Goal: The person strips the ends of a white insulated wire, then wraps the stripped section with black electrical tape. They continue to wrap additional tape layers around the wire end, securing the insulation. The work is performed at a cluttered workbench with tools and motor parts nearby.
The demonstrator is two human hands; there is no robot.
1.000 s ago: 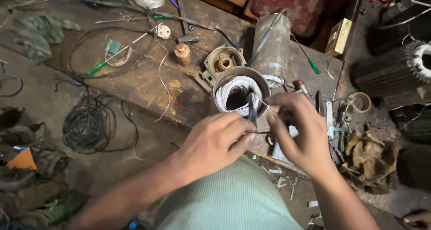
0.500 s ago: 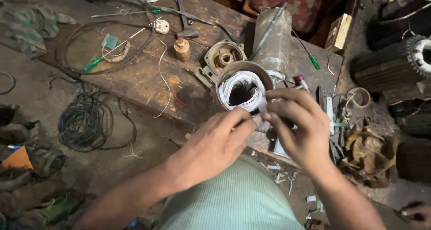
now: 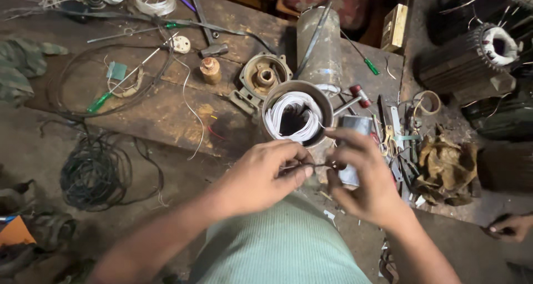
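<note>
My left hand [image 3: 265, 174] and my right hand [image 3: 361, 176] meet just below an upright motor stator [image 3: 297, 117], a metal cylinder with white winding loops inside. Both hands pinch a thin dark wire [image 3: 316, 165] that runs between their fingertips. The wire's far end is hidden behind my fingers. My knee in light green cloth [image 3: 283, 245] fills the lower middle.
A worn wooden board [image 3: 166, 112] carries a metal end cover [image 3: 264, 76], a second cylinder [image 3: 319, 45], green-handled screwdrivers [image 3: 100, 102], a small hammer [image 3: 355, 98] and scissors [image 3: 388, 131]. A black wire coil [image 3: 94, 170] lies left. Another stator [image 3: 472, 59] sits right. Another person's hand [image 3: 508, 227] rests lower right.
Both hands have drawn slightly down and away from the stator rim, with the thin wire now stretched between them. The camera view shifted a little.
</note>
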